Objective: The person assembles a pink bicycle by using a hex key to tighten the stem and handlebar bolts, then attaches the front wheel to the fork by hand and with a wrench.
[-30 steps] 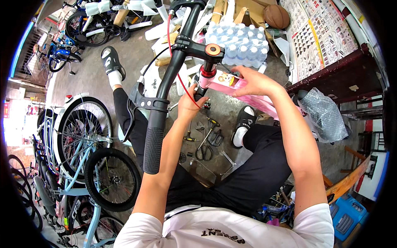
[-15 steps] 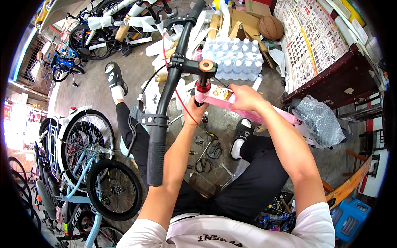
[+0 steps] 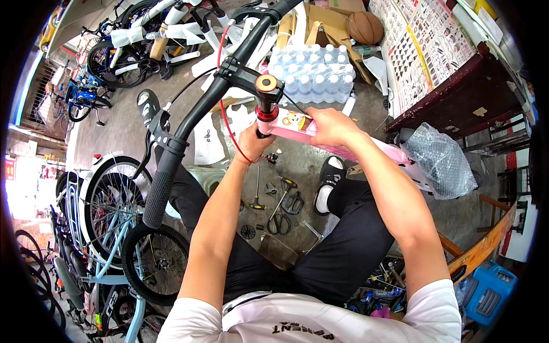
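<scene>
A pink bicycle frame (image 3: 298,132) slants across in front of me, with a cartoon sticker on its tube. My left hand (image 3: 255,140) is wrapped round the frame's front end, just below the red headset ring (image 3: 266,112). Farther back, my right hand (image 3: 334,127) grips the pink tube from above, its fingers partly hidden behind it. Black handlebars (image 3: 214,91) with a rubber grip and brake lever sit on a black stem (image 3: 251,80) with an orange-rimmed cap. A red cable (image 3: 221,111) loops down past my left wrist. Bubble wrap (image 3: 440,163) covers the frame's rear part.
On the floor below lie scissors (image 3: 279,224), a pedal (image 3: 294,203) and several hand tools. Shrink-wrapped bottles (image 3: 311,74), cardboard and a basketball (image 3: 365,27) are ahead. Bicycles and a loose wheel (image 3: 155,263) crowd the left; a blue case (image 3: 489,294) stands at right.
The handlebars have swung left and toward me, the near grip moving out from over my left forearm. Both hands have shifted slightly left with the frame, still holding it.
</scene>
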A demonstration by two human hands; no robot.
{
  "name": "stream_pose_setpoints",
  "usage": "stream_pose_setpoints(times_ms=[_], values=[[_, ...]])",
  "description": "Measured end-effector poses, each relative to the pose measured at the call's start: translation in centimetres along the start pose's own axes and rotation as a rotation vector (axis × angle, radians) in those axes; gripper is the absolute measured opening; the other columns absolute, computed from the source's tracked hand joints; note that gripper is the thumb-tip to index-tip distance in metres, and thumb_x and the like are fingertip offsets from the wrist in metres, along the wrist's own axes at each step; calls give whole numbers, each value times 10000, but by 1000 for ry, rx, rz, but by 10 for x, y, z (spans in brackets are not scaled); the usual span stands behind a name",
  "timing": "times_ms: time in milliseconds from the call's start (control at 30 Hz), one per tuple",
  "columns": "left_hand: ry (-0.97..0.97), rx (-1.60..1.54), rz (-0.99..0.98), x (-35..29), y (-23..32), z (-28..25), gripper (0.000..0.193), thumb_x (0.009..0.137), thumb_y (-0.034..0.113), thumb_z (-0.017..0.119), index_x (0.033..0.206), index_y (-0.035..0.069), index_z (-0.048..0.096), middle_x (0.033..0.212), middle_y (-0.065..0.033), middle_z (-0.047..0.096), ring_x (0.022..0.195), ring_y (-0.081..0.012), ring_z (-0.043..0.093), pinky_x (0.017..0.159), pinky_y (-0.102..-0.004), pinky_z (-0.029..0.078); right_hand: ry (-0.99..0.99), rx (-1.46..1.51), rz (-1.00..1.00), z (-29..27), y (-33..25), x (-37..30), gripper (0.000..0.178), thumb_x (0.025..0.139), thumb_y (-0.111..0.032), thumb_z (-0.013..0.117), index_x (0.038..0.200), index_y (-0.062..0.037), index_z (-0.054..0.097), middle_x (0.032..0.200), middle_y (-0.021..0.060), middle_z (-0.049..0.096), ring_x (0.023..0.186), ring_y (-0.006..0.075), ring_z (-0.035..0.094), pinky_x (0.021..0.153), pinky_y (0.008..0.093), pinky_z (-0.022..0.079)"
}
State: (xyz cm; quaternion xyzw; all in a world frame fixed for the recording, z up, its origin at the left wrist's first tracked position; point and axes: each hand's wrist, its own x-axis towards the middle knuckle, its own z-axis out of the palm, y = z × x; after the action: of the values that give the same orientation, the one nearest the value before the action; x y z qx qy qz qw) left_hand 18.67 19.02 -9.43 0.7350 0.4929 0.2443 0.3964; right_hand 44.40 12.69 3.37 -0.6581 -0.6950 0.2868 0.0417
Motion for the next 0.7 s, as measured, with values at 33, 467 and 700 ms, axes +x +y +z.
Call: stream_pose_setpoints(times_ms=[33, 467, 700], values=[[67, 48, 41, -1, 1, 3, 361, 786, 258, 826, 1075, 70, 719, 940, -165, 756, 863, -299, 743, 786, -390, 560, -2, 2, -1, 2, 1, 1, 668, 694, -204, 738, 1333, -66, 598, 1180, 221, 706, 1119, 386, 674, 959, 482, 541], [184, 16, -65, -14, -28, 33, 343, 807, 172, 818, 1099, 17, 726, 982, -120, 774, 901, -208, 739, 823, -353, 556, -54, -50, -20, 31, 10, 19, 637, 715, -279, 786, 1258, -21, 575, 1079, 256, 713, 1031, 431, 683, 893, 518, 540], [93, -78, -92, -11, -33, 22, 405, 791, 236, 841, 1121, 39, 713, 956, -160, 767, 903, -294, 750, 805, -390, 556, -47, -26, -187, 34, 20, 28, 762, 708, -376, 834, 1298, 10, 545, 1125, 277, 696, 1047, 437, 676, 914, 491, 537]])
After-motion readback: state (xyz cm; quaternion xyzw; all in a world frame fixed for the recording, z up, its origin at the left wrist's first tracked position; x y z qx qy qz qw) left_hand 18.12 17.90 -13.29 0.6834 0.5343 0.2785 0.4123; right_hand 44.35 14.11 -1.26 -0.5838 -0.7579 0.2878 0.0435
